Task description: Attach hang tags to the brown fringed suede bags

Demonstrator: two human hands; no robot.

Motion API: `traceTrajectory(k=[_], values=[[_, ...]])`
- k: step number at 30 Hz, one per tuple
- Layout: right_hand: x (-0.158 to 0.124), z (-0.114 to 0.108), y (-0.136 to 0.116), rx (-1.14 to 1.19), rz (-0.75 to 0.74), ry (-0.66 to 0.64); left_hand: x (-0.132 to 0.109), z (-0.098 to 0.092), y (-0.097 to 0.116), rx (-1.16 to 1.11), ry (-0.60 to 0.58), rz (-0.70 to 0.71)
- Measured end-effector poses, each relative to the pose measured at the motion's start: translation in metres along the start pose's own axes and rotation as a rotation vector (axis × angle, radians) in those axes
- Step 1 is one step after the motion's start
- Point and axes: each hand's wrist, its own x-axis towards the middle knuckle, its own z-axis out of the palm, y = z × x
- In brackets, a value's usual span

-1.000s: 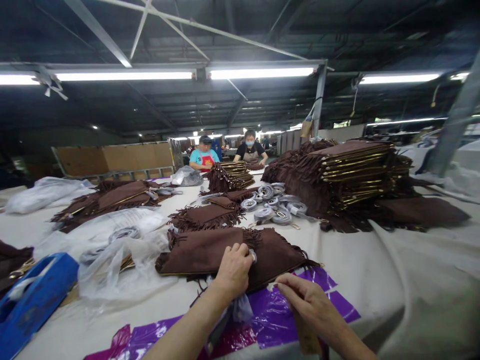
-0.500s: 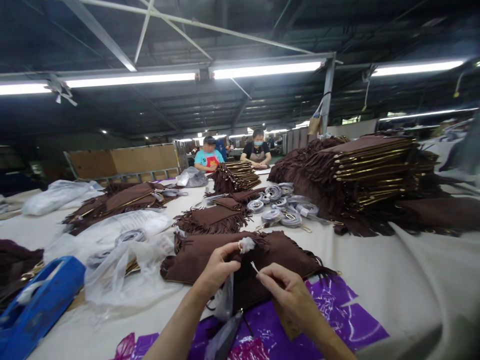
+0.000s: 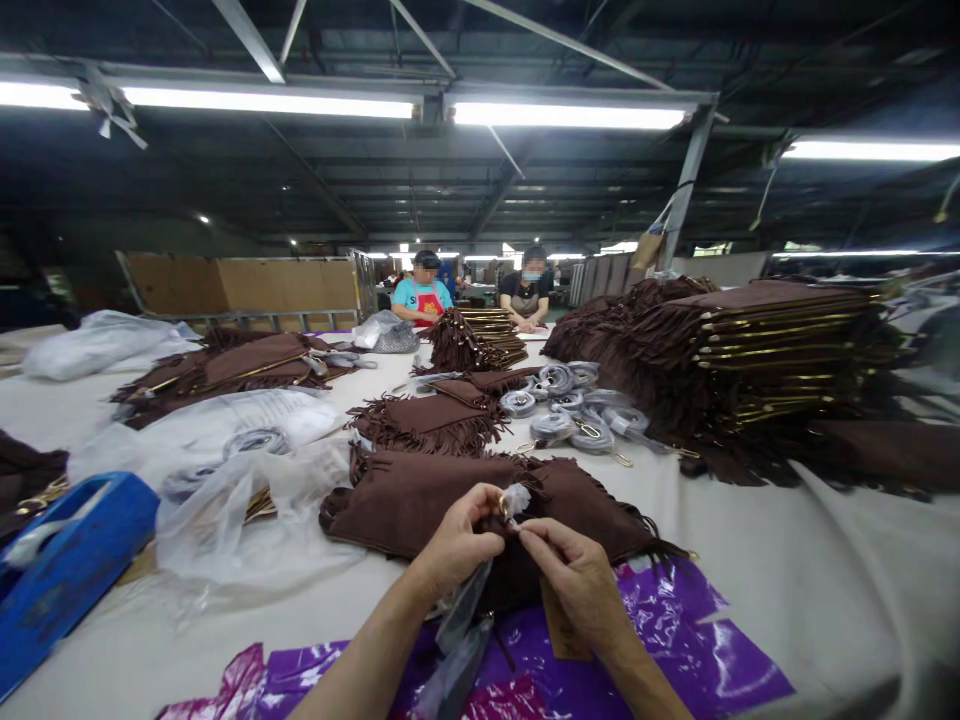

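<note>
My left hand (image 3: 459, 548) is closed in a pinch on a gold metal ring (image 3: 503, 506), with a tuft of clear plastic wrap (image 3: 517, 497) standing up beside it. Close against it, my right hand (image 3: 583, 582) pinches a thin white string, whose end is mostly hidden at the ring. A brown card tag (image 3: 564, 628) hangs below the right palm. Under both hands lies a dark brown fringed bag (image 3: 420, 500), resting partly on purple plastic sheeting (image 3: 675, 640). A strip of greyish plastic wrap (image 3: 461, 650) dangles below my left hand.
Wrapped grey straps (image 3: 551, 428) with gold clips lie ahead, near more fringed bags (image 3: 427, 420). A tall bag stack (image 3: 787, 330) rises at right. Left are a clear plastic bag (image 3: 225, 540) and a blue tape dispenser (image 3: 82, 560). Two people (image 3: 424, 295) work across the table.
My right hand has moved up and left, bringing the white string to the ring in my left hand. The hands now nearly touch. The view has shifted slightly.
</note>
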Motion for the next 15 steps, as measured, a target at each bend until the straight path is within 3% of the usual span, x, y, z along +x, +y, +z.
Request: traceTrajectory(k=[8, 15], values=[[0.002, 0.011, -0.004, -0.106, -0.093, 0.139, 0.004, -0.010, -0.010, -0.021, 0.058, -0.006], [0.016, 0.011, -0.007, -0.507, -0.212, 0.146, 0.005, -0.011, -0.010, 0.038, 0.088, 0.002]])
